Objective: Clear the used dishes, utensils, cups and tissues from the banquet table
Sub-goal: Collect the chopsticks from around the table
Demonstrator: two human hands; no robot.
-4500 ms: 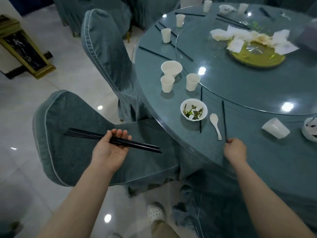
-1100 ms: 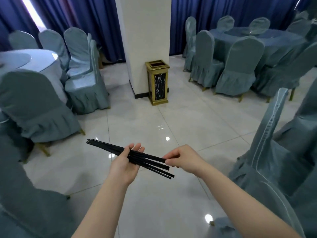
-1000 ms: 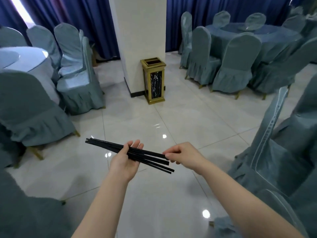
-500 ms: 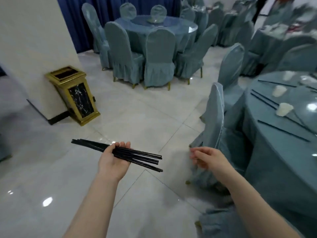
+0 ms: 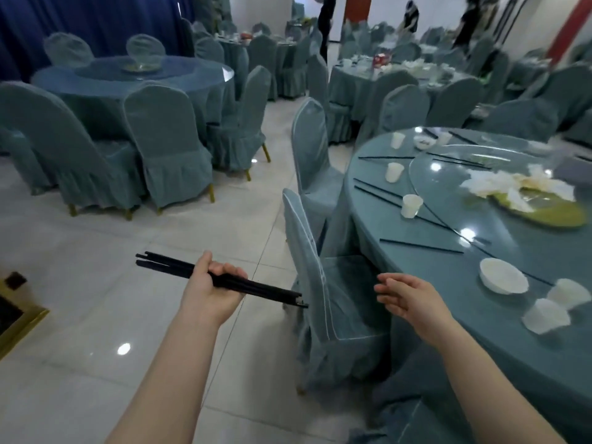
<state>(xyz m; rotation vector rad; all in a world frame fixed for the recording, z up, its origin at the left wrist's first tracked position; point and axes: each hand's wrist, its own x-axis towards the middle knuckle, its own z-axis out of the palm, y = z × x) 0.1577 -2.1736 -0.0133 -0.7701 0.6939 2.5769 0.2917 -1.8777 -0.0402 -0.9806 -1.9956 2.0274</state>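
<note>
My left hand grips a bundle of black chopsticks over the tiled floor, left of the banquet table. My right hand hovers empty with relaxed fingers above a chair seat at the table's near edge. On the table lie loose black chopsticks, white paper cups, a white bowl and two tipped cups. Crumpled tissues pile on a yellow-green plate on the glass turntable.
Two covered chairs stand between me and the table. A gold waste bin sits at the left edge. Other covered tables and chairs fill the hall, with people standing at the far back.
The view has swung right, back to the banquet table. My right hand let go of the chopstick bundle and moved toward the table; my left hand still holds the bundle.
</note>
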